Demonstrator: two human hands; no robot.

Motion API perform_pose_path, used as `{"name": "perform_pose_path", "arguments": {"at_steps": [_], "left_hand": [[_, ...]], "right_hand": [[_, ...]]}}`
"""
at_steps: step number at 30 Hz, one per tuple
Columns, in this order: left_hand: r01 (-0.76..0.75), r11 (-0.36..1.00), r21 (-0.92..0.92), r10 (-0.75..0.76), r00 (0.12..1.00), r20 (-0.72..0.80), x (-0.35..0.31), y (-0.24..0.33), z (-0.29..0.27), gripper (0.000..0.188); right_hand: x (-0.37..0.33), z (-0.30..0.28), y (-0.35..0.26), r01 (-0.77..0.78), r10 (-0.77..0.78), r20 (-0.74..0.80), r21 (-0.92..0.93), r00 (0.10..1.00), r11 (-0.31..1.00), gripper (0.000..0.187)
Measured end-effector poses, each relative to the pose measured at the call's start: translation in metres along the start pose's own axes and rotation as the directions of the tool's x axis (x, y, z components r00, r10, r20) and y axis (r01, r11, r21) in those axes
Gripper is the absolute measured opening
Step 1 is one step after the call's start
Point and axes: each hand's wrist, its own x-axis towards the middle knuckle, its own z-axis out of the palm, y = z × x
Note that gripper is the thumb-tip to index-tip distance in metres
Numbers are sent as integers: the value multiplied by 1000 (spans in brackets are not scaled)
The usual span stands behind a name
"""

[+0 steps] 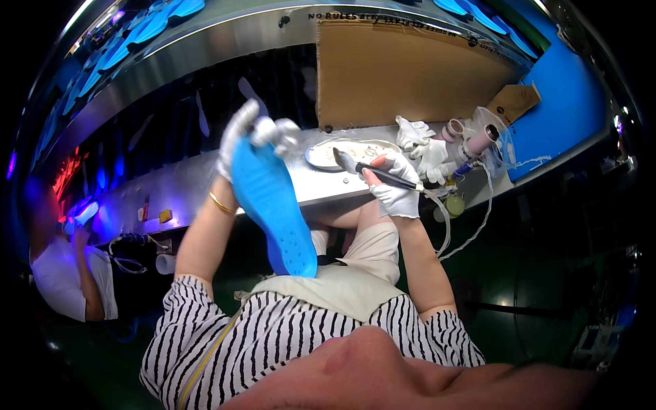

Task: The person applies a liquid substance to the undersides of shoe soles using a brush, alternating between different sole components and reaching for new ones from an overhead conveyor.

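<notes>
My left hand (237, 137), in a white glove, grips a long blue shoe sole (270, 198) by its upper end. The sole hangs tilted over my lap, its lower end dotted with small dark marks. In my right hand (396, 188), whose white glove leaves some fingertips bare, is a brush (388, 176) with a dark handle. Its head points left, over a shallow oval white tray (318, 162) that has whitish material inside. The sole and the brush are apart. Fingers of my left hand are slightly blurred.
White gloves (413, 133) lie beside the tray. A pink flask (482, 139), a roll of tape (452, 130) and a clear plastic bag stand at the right. Behind rises a cardboard sheet (410, 75). Blue soles (147, 31) rest on the raised shelf. Another person (72, 273) sits at left.
</notes>
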Motion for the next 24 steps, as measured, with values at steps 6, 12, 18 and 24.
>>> {"name": "perform_pose_path", "arguments": {"at_steps": [6,12,18,24], "left_hand": [[193,952,-236,-218,972,-84,-34,-81,-24,81],[-16,944,-330,-31,990,-137,-18,-109,-17,81],[-120,992,-49,110,980,-164,0,-137,-1,76],[-80,988,-130,36,950,-310,-5,-132,-21,84]], "right_hand": [[-6,7,-20,-158,132,106,295,986,942,16],[16,37,-11,56,-56,15,31,998,998,16],[23,52,-4,230,-230,-11,-21,973,973,18],[12,46,-30,-177,165,87,148,982,973,18]]}}
